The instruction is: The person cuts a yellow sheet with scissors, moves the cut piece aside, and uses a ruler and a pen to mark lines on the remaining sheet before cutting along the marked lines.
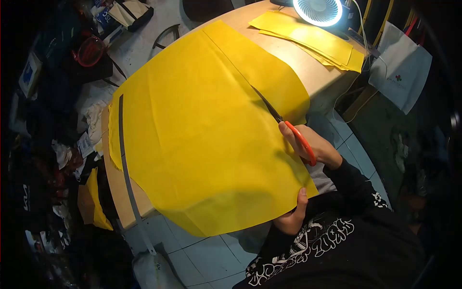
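My right hand (315,144) is closed around orange-handled scissors (267,103). Their dark blades lie at a large yellow sheet (192,120), which looks like fabric. A thin dark line runs from the blade tips toward the sheet's far edge; part of the sheet lies on each side of it. My left hand (291,219) grips the sheet's near edge, thumb on top and fingers hidden beneath. The sheet covers much of the wooden table (125,202) and hangs over its near side.
A long metal ruler (127,178) lies along the sheet's left side and sticks out past the table. Stacked yellow pieces (313,38) sit by a lit round fan (318,10) at the far end. A white bag (402,67) hangs at the right. Clutter lines the left.
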